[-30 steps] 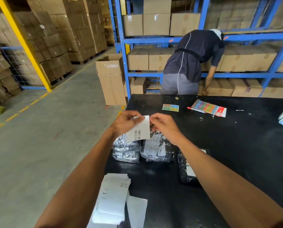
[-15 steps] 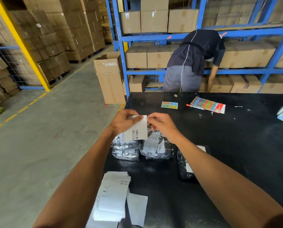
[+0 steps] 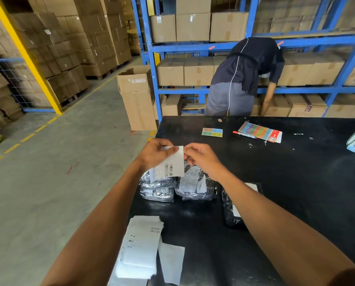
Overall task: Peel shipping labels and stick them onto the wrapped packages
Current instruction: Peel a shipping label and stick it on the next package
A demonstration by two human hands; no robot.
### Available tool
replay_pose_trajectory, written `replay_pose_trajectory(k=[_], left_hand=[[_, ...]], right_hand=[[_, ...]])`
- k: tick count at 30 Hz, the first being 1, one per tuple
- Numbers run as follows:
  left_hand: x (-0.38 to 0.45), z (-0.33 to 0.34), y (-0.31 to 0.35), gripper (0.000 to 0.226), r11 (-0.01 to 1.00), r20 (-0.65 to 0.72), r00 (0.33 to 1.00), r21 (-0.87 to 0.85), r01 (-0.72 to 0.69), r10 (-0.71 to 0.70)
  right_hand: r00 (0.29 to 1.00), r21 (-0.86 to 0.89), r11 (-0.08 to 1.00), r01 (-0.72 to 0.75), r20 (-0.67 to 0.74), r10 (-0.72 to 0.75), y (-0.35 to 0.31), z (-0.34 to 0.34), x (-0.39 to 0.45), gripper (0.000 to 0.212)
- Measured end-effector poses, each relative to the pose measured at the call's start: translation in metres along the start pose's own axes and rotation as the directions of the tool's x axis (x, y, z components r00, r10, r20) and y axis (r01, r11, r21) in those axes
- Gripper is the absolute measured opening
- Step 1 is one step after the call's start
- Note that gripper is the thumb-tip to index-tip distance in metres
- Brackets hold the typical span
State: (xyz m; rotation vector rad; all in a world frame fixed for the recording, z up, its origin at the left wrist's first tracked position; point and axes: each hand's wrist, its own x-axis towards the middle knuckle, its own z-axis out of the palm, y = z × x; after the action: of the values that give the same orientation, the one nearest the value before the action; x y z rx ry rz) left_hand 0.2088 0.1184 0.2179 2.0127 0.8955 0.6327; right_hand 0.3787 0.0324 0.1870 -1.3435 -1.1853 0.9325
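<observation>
Head view: left hand point(image 3: 155, 154) and right hand point(image 3: 201, 159) each pinch the label point(image 3: 172, 164), seemingly above wrapped packages point(image 3: 195, 186).

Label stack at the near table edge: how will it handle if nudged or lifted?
The label stack looks loosely fanned, so a push would probably shear it apart. The sheets look thin, likely floppy and light. It seems to overhang the table edge, so it could slide off.

I see even, soft daylight over the black table point(image 3: 296, 182), faint sheen on its top, weak shadows. Shelves behind the table bow at the edges; far stacks left look slightly soft.
</observation>
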Motion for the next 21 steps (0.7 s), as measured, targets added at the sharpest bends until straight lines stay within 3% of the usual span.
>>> replay_pose_trajectory(k=[6, 21], left_hand=[[0.0001, -0.0009, -0.0007, 0.024, 1.000, 0.007, 1.000, 0.019, 0.002, -0.002], [-0.0006, 0.0001, 0.0014, 0.020, 1.000, -0.004, 1.000, 0.018, 0.011, -0.011]], right_hand=[[0.999, -0.082, 0.996, 0.022, -0.048, -0.026, 0.0010, -0.0005, -0.0011, 0.015], [0.997, -0.083, 0.995, 0.051, -0.051, -0.055, 0.0003, 0.0019, -0.0029, 0.013]])
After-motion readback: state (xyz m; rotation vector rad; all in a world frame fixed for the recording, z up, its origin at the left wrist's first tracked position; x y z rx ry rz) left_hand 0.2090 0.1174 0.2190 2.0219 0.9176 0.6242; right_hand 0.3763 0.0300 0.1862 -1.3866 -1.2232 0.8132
